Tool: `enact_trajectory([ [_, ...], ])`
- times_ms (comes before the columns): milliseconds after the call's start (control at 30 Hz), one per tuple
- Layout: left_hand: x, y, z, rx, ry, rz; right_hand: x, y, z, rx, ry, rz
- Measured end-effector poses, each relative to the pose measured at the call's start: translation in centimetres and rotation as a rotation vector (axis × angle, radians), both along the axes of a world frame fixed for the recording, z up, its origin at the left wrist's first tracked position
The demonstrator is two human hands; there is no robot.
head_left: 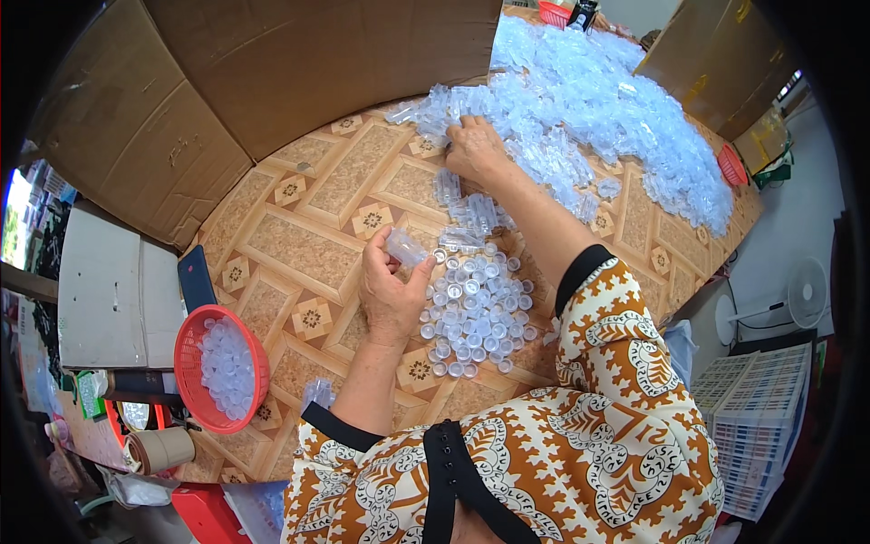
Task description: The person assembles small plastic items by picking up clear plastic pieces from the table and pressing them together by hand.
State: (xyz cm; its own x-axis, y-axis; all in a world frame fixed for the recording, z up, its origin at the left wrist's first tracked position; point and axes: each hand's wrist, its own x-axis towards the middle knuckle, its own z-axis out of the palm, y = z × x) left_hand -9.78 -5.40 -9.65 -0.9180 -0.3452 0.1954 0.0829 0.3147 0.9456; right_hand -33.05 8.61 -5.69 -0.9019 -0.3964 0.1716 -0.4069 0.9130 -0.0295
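Observation:
My left hand (pixel 391 295) is closed round a short clear plastic tube (pixel 405 247), holding it tilted above the table. Just below and to the right of that tube lies a cluster of small round translucent caps (pixel 476 317). Farther out, my right hand (pixel 476 150) is at the near edge of a large heap of clear plastic tubes (pixel 580 91). Its fingers are curled down among the tubes, and what they grip is hidden. A few loose clear tubes (pixel 476 213) lie between the heap and the caps, under my right forearm.
A red plastic basket (pixel 258 372) of translucent caps stands at the left, beside a dark flat case (pixel 195 279). Tall cardboard panels (pixel 317 63) wall the table's far left side. At right are another cardboard panel (pixel 716 59), a white fan (pixel 805 292) and printed sheets (pixel 757 408).

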Motion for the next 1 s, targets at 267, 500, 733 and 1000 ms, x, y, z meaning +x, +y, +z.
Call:
enact_trajectory([
  [267,-0.4,-0.1,-0.4,-0.129,0.064,0.006,1.5,4.9,1.6,-1.127,-0.487,-0.135],
  [500,-0.3,0.2,0.0,-0.122,0.125,-0.002,4.6,3.5,3.2,-1.255,-1.162,-0.129],
  [733,-0.3,-0.5,-0.4,-0.116,0.102,0.009,6.9,-1.5,4.8,-0.463,-0.848,-0.114],
  [1000,-0.2,0.1,0.5,-0.145,0.111,-0.005,-0.3,-1.1,1.1,-0.070,0.083,-0.012],
])
